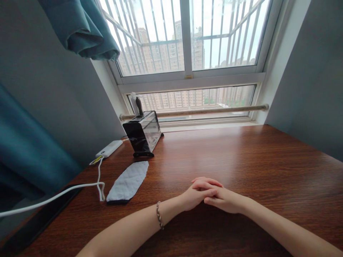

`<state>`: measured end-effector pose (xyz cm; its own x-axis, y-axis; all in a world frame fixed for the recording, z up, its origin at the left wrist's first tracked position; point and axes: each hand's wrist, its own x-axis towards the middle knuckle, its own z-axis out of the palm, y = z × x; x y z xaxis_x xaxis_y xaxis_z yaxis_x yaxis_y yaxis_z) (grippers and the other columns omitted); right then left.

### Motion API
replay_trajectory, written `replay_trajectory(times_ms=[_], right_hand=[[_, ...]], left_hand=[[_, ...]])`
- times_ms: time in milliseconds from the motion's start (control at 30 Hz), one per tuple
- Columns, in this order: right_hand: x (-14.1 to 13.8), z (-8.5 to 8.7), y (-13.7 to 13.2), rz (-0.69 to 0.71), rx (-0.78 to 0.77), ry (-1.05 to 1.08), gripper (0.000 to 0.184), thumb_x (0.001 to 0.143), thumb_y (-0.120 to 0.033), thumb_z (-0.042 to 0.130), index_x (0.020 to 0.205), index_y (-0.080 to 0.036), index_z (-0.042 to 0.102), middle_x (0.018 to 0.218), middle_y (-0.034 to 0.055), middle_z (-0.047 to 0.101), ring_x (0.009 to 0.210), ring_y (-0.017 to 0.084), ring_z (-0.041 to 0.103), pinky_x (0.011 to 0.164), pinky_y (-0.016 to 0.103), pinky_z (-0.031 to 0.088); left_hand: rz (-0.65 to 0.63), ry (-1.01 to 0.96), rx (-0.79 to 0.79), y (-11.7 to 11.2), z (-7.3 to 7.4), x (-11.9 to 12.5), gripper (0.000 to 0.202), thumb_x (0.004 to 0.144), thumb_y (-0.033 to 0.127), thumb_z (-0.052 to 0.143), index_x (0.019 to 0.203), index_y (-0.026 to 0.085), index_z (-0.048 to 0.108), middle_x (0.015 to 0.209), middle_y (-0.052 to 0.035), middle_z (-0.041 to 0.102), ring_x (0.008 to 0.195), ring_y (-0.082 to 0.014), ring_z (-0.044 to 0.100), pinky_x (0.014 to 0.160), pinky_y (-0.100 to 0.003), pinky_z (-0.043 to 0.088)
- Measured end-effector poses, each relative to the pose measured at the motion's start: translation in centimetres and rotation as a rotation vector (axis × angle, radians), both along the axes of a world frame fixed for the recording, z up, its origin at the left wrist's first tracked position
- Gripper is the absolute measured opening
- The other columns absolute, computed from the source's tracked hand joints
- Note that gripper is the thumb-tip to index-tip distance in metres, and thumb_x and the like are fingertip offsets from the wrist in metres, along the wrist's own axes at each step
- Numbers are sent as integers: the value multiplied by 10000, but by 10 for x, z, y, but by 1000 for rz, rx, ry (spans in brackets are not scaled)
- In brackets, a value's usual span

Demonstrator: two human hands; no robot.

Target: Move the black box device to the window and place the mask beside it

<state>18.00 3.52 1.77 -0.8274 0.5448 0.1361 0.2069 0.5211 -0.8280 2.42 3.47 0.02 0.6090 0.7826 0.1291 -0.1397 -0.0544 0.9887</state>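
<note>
My left hand (193,197) and my right hand (229,199) rest clasped together on the brown wooden desk (241,160). Their fingers are folded over one another, so both are closed, and no object shows in them. A braided bracelet (160,215) circles my left wrist. Left of the hands, apart from them, lies a pale grey cloth pad (128,182) with a dark edge. The palms and some of the fingers are hidden.
A black box with clear sides (144,132) stands near the window, a dark handle (139,106) rising from its top. At the desk's left edge are a white power strip (109,148) and a white cable (53,198). A blue curtain (83,32) hangs upper left.
</note>
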Motion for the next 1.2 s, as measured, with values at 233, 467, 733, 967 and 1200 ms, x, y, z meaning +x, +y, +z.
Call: replay_trajectory(times_ms=[233,467,733,967,1200], right_hand=[[0,-1,0,2,0,9,414,890,-368,471,1277,-225,444,1279,78,498,1215,222,431,1069,396,278],[-1,-1,1,6,1,23,408,885,-374,475,1263,-221,455,1267,78,503,1243,225,399,1066,391,284],[-1,1,0,4,1,23,407,885,-358,478,1265,-215,452,1273,82,494,1258,221,377,1064,387,285],[-1,1,-1,-1,-3,16,401,888,-360,473,1264,-221,453,1269,80,499,1223,217,422,1035,373,335],[-2,2,-1,-7,9,24,408,881,-366,481,1260,-215,463,1246,78,516,1262,231,374,1069,389,277]], left_hand=[[-8,10,0,2,0,-1,211,764,311,662,943,216,717,1062,-78,628,1099,-282,498,934,-417,381],[0,26,6,2,-3,0,221,767,287,656,972,223,706,1054,-64,625,1097,-263,498,955,-411,361],[-3,36,16,2,-2,-1,231,765,297,655,974,213,707,1067,-72,624,1109,-273,491,956,-410,357],[-5,38,22,1,0,-1,233,776,306,645,983,218,704,1065,-73,620,1098,-272,497,950,-416,366],[2,35,21,1,-2,-1,252,769,319,647,995,217,696,1069,-77,617,1077,-273,512,931,-423,387]])
